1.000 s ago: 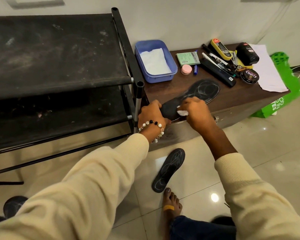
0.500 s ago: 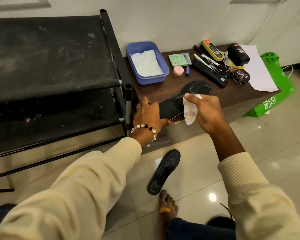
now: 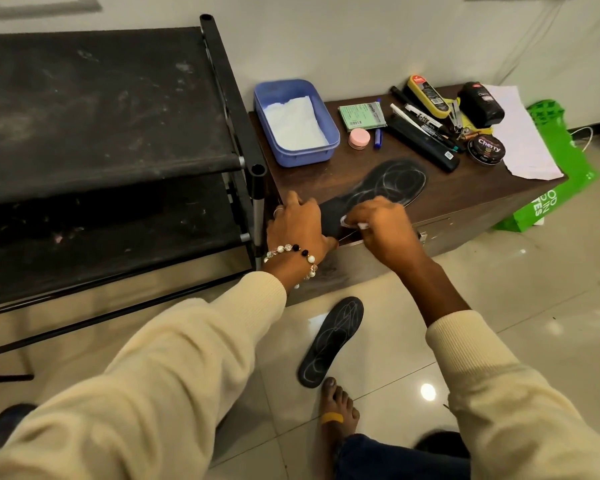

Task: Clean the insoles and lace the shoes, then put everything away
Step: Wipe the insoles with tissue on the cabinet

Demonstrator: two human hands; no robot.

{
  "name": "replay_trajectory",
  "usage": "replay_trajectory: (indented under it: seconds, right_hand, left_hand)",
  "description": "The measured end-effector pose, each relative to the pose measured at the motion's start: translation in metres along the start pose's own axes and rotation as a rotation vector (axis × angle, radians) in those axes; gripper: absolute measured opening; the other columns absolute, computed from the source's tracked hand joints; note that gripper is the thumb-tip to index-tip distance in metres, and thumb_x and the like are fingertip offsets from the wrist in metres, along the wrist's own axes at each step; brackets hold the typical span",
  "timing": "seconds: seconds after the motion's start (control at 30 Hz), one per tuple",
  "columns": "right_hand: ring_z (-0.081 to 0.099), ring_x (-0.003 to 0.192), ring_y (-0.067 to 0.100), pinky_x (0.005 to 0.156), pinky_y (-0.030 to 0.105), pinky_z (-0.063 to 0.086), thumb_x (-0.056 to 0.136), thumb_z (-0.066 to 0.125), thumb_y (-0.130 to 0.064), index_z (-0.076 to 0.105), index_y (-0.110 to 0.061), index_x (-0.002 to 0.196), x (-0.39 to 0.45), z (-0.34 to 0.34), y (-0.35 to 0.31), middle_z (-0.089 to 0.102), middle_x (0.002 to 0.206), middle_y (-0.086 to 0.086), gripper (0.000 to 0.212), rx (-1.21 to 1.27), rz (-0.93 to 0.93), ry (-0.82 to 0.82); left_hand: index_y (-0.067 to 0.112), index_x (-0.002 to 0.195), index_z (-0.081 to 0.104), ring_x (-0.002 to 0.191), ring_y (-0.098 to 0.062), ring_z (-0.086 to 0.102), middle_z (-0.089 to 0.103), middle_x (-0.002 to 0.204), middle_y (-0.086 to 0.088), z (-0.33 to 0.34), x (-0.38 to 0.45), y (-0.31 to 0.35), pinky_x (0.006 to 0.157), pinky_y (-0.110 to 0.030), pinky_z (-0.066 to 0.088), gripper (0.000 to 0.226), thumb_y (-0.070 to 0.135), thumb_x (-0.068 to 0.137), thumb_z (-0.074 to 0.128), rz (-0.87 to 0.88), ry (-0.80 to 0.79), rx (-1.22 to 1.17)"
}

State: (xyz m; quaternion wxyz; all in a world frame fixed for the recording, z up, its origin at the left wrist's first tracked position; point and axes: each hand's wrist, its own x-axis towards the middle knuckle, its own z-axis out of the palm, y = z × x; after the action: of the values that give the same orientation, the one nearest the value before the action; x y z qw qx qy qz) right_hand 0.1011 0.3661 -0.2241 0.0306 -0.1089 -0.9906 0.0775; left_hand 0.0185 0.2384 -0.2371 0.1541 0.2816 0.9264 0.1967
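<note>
A black insole (image 3: 392,183) with pale swirl lines lies on the brown cabinet top (image 3: 465,195), its heel end at the front edge. My left hand (image 3: 297,230) presses down on that heel end. My right hand (image 3: 381,226) is closed on a small white tissue (image 3: 347,221), pressed against the insole beside the left hand. Most of the tissue is hidden under my fingers. A second black insole (image 3: 331,341) lies on the tiled floor below, near my bare foot (image 3: 336,407).
A blue tub (image 3: 329,133) with white tissue paper stands at the cabinet's back left. Polish tin (image 3: 486,150), brushes, markers, a pink jar (image 3: 359,138) and paper (image 3: 523,140) crowd the back right. A black shoe rack (image 3: 101,133) stands on the left, a green bag (image 3: 561,174) on the right.
My right hand had lifted the tissue off the insole half a second ago; now it is back down on the heel area. The left hand has stayed on the insole.
</note>
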Motion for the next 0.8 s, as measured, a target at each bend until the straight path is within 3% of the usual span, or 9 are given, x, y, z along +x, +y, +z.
replay_trajectory:
  seconds: [0.07,0.13,0.23,0.33,0.5,0.57,0.7,0.8]
  right_hand:
    - [0.051,0.111,0.029,0.092,0.036,0.041,0.089,0.055,-0.001,0.068,-0.009,0.114,0.0,0.003,0.007,0.063,0.118,0.013,0.03,-0.049,0.174,0.02]
    - [0.047,0.116,0.027,0.094,0.033,0.039,0.091,0.053,-0.004,0.065,-0.01,0.119,0.002,0.005,0.001,0.059,0.123,0.011,0.031,-0.069,0.228,0.014]
    - [0.044,0.116,0.024,0.09,0.028,0.036,0.093,0.049,-0.007,0.06,-0.01,0.125,0.005,0.005,-0.018,0.056,0.127,0.009,0.034,-0.093,0.049,-0.083]
    - [0.046,0.114,0.028,0.088,0.032,0.038,0.091,0.051,-0.003,0.062,-0.008,0.123,0.003,0.004,-0.013,0.057,0.124,0.012,0.035,-0.063,-0.058,-0.098]
    - [0.043,0.118,0.026,0.093,0.029,0.038,0.092,0.053,-0.004,0.06,-0.008,0.125,-0.005,0.006,0.007,0.053,0.125,0.012,0.034,-0.051,0.295,0.021]
    - [0.042,0.12,0.025,0.094,0.028,0.038,0.092,0.053,-0.006,0.059,-0.008,0.127,-0.001,0.007,-0.007,0.052,0.128,0.011,0.035,-0.076,0.231,-0.015]
    - [0.043,0.119,0.025,0.09,0.03,0.037,0.092,0.05,-0.008,0.06,-0.009,0.125,0.01,0.011,-0.03,0.052,0.128,0.009,0.034,-0.072,-0.065,-0.112]
    - [0.043,0.118,0.023,0.093,0.028,0.035,0.092,0.054,-0.009,0.06,-0.008,0.124,0.009,0.009,-0.017,0.052,0.129,0.012,0.033,-0.02,0.042,-0.013]
  left_hand:
    - [0.015,0.128,0.052,0.117,-0.035,0.049,0.038,0.136,-0.01,0.0,0.001,0.0,0.092,-0.045,0.05,0.069,0.045,0.072,0.079,-0.003,-0.01,0.003]
    - [0.014,0.127,0.051,0.114,-0.035,0.051,0.038,0.135,-0.011,0.001,0.001,-0.001,0.091,-0.045,0.051,0.069,0.045,0.072,0.079,-0.004,-0.02,0.006]
    - [0.014,0.125,0.052,0.108,-0.035,0.056,0.04,0.133,-0.011,0.001,0.001,0.0,0.087,-0.044,0.052,0.069,0.046,0.071,0.079,-0.008,-0.021,0.014]
    - [0.013,0.125,0.052,0.105,-0.035,0.058,0.039,0.134,-0.011,0.0,0.001,0.001,0.085,-0.043,0.052,0.068,0.047,0.072,0.078,-0.007,-0.027,0.033]
    - [0.014,0.128,0.049,0.107,-0.033,0.058,0.035,0.139,-0.01,-0.002,0.0,0.0,0.088,-0.042,0.052,0.069,0.047,0.074,0.077,-0.014,-0.044,0.044]
    - [0.014,0.127,0.049,0.104,-0.033,0.059,0.035,0.138,-0.01,-0.002,0.0,0.0,0.087,-0.043,0.052,0.068,0.047,0.073,0.077,-0.014,-0.043,0.041]
    - [0.016,0.121,0.052,0.097,-0.033,0.061,0.038,0.132,-0.009,-0.002,0.0,0.0,0.085,-0.046,0.051,0.056,0.043,0.077,0.074,-0.008,-0.023,0.043]
    - [0.017,0.126,0.05,0.099,-0.031,0.061,0.038,0.135,-0.008,-0.004,0.0,0.0,0.085,-0.045,0.05,0.065,0.047,0.074,0.075,-0.013,-0.036,0.05]
